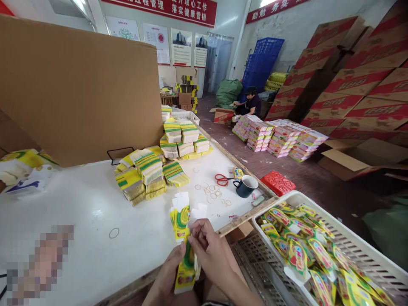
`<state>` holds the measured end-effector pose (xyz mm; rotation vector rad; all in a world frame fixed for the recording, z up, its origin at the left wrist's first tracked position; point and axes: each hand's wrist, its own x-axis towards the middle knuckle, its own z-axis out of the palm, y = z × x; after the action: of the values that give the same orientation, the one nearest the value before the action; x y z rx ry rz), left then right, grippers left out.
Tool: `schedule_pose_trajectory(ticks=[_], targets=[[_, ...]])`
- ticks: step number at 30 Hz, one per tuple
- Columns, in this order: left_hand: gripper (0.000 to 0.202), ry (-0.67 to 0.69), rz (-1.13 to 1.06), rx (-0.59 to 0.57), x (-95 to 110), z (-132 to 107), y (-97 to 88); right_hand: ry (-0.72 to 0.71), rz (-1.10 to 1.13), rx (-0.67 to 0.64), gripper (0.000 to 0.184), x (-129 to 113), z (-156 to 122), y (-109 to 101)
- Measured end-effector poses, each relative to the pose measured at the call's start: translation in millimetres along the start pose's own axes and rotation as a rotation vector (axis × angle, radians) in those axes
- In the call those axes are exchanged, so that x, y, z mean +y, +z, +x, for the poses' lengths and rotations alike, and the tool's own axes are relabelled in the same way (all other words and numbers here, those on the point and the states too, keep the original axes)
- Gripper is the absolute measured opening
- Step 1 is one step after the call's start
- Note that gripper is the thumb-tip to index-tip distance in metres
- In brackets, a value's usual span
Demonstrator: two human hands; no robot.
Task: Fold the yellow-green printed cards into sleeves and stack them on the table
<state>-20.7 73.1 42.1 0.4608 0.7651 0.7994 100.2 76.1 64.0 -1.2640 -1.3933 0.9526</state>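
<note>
1. Head view: your left hand (166, 278) is clenched around the lower part of a yellow-and-green carton (184, 265). It comes up from the bottom edge, nearer to you than the dark mug (245, 186) and to its left.
2. Your right hand (213, 251) pinches the same carton at mid-height with thumb and fingertips, so both hands are grasping it.
3. The carton stands roughly upright over the near edge of the white table (79, 204). Its white top flaps are open and sit closer to you than the mug.
4. The red-handled scissors (222, 179) lie just left of the mug, and loose rubber bands (213, 192) are scattered beside them on the tabletop.
5. A lone rubber band (114, 232) lies well to the mug's left, on bare table.
6. Bundles of flat cartons (145, 175) are heaped left of the mug, with taller stacks (182, 137) beyond them.
7. A big cardboard sheet (79, 85) stands behind those piles, far left of the mug.
8. A white crate (306, 200) sits right of the mug and nearer to you, off the table edge, filled with folded cartons (314, 255).
9. A red plastic piece (278, 182) lies on the floor just right of the mug.
10. Far beyond the mug, a seated person (251, 103) works by floor stacks (280, 138). Printed cardboard boxes (350, 76) are piled to the right.
</note>
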Motion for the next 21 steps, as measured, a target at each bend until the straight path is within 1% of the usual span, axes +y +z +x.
schedule_pose_trajectory(ticks=[2,4,7,8,9,11,13,15,16,18,20,21], targets=[[0.044,0.031,-0.025,-0.007,0.7,2.2,-1.0,0.008,-0.015,-0.011,0.012,-2.2,-0.3,0.1],[0.043,0.057,-0.019,0.036,1.3,4.7,-3.1,0.003,-0.058,-0.003,0.013,-5.1,-0.6,-0.8],[0.042,0.096,-0.004,0.108,0.9,8.1,-5.3,-0.010,-0.159,0.128,0.032,-5.0,-1.3,-1.2],[0.042,0.110,0.000,0.124,0.6,9.0,-5.6,0.005,-0.186,0.151,0.034,-3.2,-1.5,-1.1],[0.042,0.127,0.007,0.141,0.2,9.7,-5.7,0.032,-0.206,0.142,0.030,-0.8,-1.6,-1.1],[0.042,0.158,0.032,0.166,-0.3,10.8,-6.1,0.093,-0.223,0.074,0.016,5.0,-1.4,-1.6],[0.041,0.190,0.074,0.179,0.1,11.6,-7.5,0.129,-0.236,0.037,0.021,10.3,-0.7,-3.5],[0.039,0.229,0.119,0.189,1.6,11.5,-9.7,0.149,-0.233,0.045,0.023,14.2,0.4,-6.5],[0.041,0.256,0.144,0.198,2.7,10.8,-10.7,0.154,-0.211,0.053,0.021,15.9,1.1,-8.2],[0.055,0.319,0.230,0.211,5.0,8.1,-11.7,0.142,-0.132,0.071,0.019,18.9,2.4,-11.4],[0.066,0.370,0.333,0.189,7.7,3.8,-11.2,0.093,-0.062,0.077,0.028,21.5,3.2,-14.0],[0.070,0.380,0.375,0.157,9.2,1.3,-10.6,0.063,-0.040,0.063,0.032,22.3,3.4,-15.2]])
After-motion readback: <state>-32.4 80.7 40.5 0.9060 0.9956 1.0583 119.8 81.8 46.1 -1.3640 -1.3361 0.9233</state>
